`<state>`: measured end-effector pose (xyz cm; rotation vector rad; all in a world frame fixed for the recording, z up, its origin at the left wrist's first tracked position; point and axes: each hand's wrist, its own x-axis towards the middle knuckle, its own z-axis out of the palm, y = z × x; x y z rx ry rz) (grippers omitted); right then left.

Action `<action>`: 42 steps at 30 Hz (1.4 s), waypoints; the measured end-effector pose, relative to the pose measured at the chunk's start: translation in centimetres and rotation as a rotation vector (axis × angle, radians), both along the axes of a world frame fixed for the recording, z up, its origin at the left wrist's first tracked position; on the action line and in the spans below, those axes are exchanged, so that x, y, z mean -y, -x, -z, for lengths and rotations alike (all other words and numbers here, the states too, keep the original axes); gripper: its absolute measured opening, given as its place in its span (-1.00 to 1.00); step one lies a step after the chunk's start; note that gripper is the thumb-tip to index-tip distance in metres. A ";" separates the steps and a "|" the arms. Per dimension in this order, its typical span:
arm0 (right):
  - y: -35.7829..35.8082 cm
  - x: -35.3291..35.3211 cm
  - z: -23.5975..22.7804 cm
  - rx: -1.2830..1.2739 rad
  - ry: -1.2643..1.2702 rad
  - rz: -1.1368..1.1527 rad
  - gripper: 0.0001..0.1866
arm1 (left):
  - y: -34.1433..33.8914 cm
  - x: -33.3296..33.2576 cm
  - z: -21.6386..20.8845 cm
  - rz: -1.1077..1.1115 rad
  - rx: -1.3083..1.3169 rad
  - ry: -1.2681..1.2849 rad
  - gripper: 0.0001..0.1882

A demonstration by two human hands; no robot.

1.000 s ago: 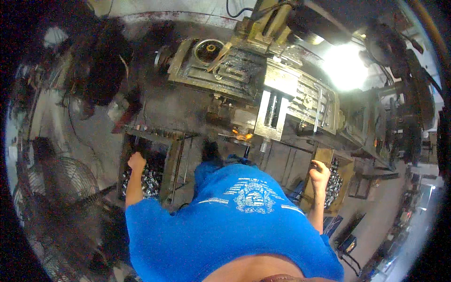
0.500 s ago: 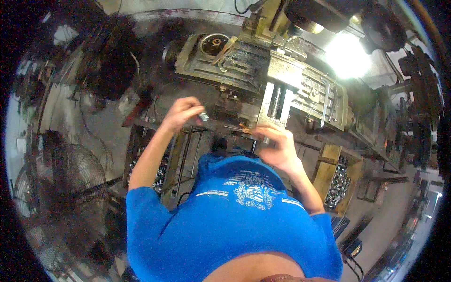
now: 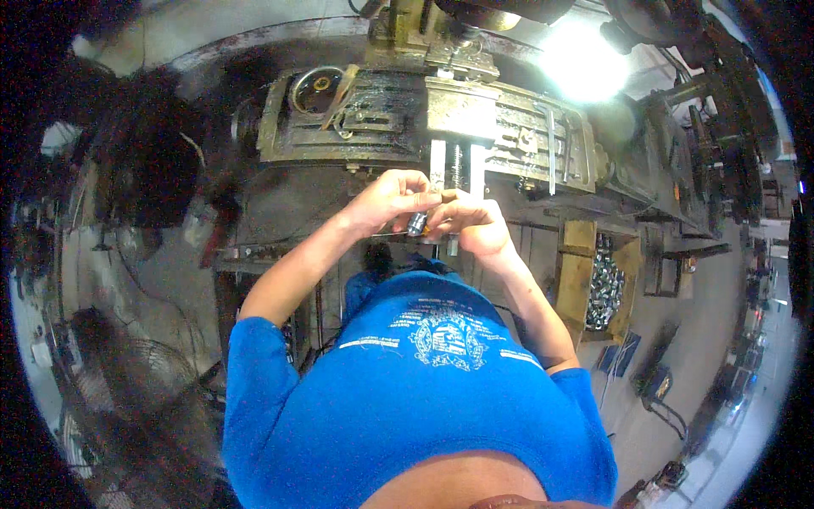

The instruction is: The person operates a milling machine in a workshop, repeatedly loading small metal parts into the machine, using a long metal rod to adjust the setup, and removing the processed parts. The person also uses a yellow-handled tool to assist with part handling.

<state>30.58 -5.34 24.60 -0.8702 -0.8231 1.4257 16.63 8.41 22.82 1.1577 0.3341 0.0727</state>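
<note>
In front of my body, close to the machine's near side, both hands have come together. My left hand [image 3: 388, 204] is closed, thumb and fingers pinching a small shiny metal cylindrical part [image 3: 416, 224]. My right hand [image 3: 471, 224] is closed too, around a thin tool with an orange-yellow part [image 3: 427, 230]; its kind is too small to make out. The tool is right beside the metal part, and whether they touch I cannot tell. Fingers hide much of both.
Beyond my hands stands a milling machine with a long slotted table [image 3: 373, 153] and a pale metal block [image 3: 460, 110]. A wooden box [image 3: 580, 246] of small metal parts is at right. A caged fan [image 3: 140, 382] stands lower left; a bright lamp [image 3: 585, 64] glows upper right.
My left hand has moved right with the metal part, up to my right hand and its tool. The hands were apart before. The whole view has shifted slightly.
</note>
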 end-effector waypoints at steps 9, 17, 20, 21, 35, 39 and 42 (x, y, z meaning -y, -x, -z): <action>0.3 1.0 0.0 0.317 -0.100 0.259 -0.64 | -2.2 0.7 -0.4 -0.042 -0.025 -0.034 -0.77; -0.5 1.5 -0.8 0.874 -0.284 0.464 -0.64 | -1.2 2.2 0.0 -0.165 0.042 -0.267 -0.73; -0.5 1.9 -0.5 0.872 -0.305 0.474 -0.65 | -1.1 2.5 -0.8 -0.180 0.013 -0.210 -0.75; -0.4 2.0 -0.6 0.877 -0.311 0.475 -0.66 | -1.0 2.6 -0.7 -0.161 0.034 -0.146 -0.76; -1.1 3.5 -0.7 0.355 -0.131 0.372 -0.66 | -1.0 5.1 -2.8 -0.257 -0.041 -0.655 -0.78; -2.3 3.9 0.0 0.135 0.039 0.296 -0.64 | -1.3 5.6 -3.8 -0.223 -0.020 -0.875 -0.78; -1.9 4.1 -0.6 0.383 0.009 0.349 -0.66 | -1.4 5.9 -2.9 -0.267 -0.005 -0.791 -0.79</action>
